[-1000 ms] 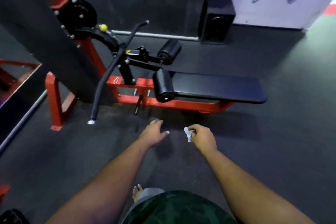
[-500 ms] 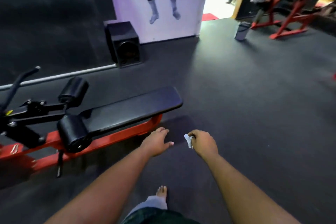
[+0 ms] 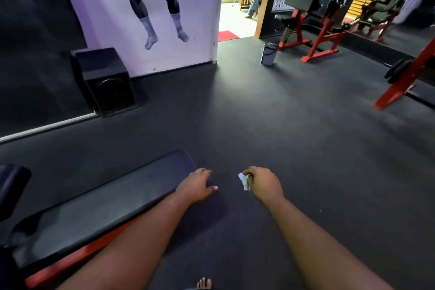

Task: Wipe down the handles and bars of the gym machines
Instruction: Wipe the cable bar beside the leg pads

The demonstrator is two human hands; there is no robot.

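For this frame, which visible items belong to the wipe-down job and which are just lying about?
Part of the job:
- white cloth, pinched in the right hand
- left hand, empty, fingers open
- black padded bench
- red machines across the room

Just lying about:
- black speaker by the wall
- small bin near the doorway
- red mat

Both arms stretched forward, left hand [image 3: 197, 186] loose and empty, right hand [image 3: 264, 183] in pinching grip

Most of the white cloth [image 3: 244, 181] hidden inside the closed right hand [image 3: 263, 183], bench pad [image 3: 94, 207] cut off at the left edge, bare toes [image 3: 204, 284] cropped by the bottom edge, far machines [image 3: 313, 21] too small for handles to be told.
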